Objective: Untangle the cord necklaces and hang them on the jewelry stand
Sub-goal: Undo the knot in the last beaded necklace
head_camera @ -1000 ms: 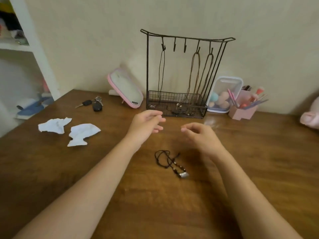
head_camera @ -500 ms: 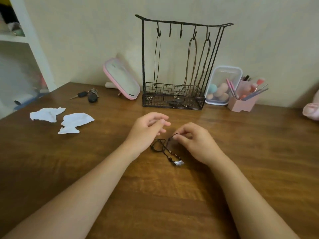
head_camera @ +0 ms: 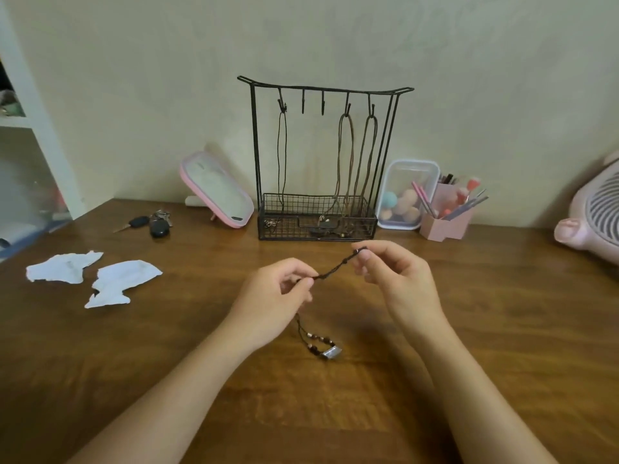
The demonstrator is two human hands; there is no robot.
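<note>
Cord necklace [head_camera: 335,270] stretches over the middle of the tabletop [head_camera: 502,329], slanting up to the right. I see the left hand [head_camera: 271,296] pinch its low end and the right hand [head_camera: 398,279] pinch its high end. Its beads [head_camera: 315,341] hang under the left hand.

The setting is a home, most likely a bedroom vanity area. A wooden table [head_camera: 502,313] stands against a plain wall; at centre frame it carries a wire jewelry stand [head_camera: 301,204], a pink-framed mirror [head_camera: 217,192], a clear box of makeup sponges [head_camera: 407,192] and a pink brush holder [head_camera: 445,226]. Car keys [head_camera: 150,223] lie at centre left, a white shelf unit [head_camera: 40,128] occupies the left edge, and a pink fan [head_camera: 593,216] the right edge.
</note>
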